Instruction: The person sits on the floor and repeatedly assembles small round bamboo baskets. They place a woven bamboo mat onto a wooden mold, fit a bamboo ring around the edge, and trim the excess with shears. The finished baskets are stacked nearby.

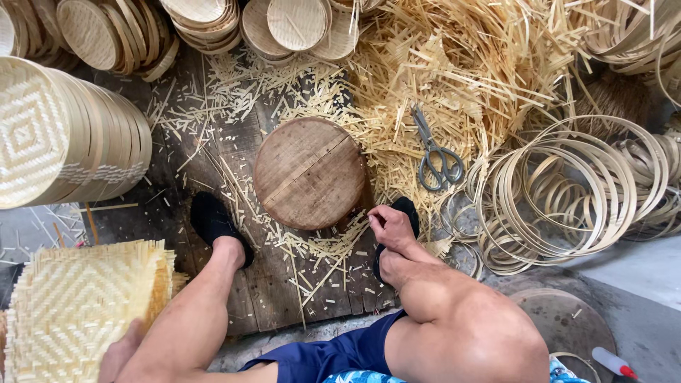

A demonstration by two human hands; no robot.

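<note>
A seated person's right hand point(389, 225) rests loosely curled and empty on the ankle beside a round wooden block point(310, 172), seemingly idle. The left hand point(119, 352), well to the block's lower left, touches a stack of woven mats point(78, 306); its grip cannot be told. Scissors point(434, 154) lie right of the block on bamboo strips point(454, 64), hoops point(574, 191) beyond, woven lids point(64, 131) to its left.
</note>
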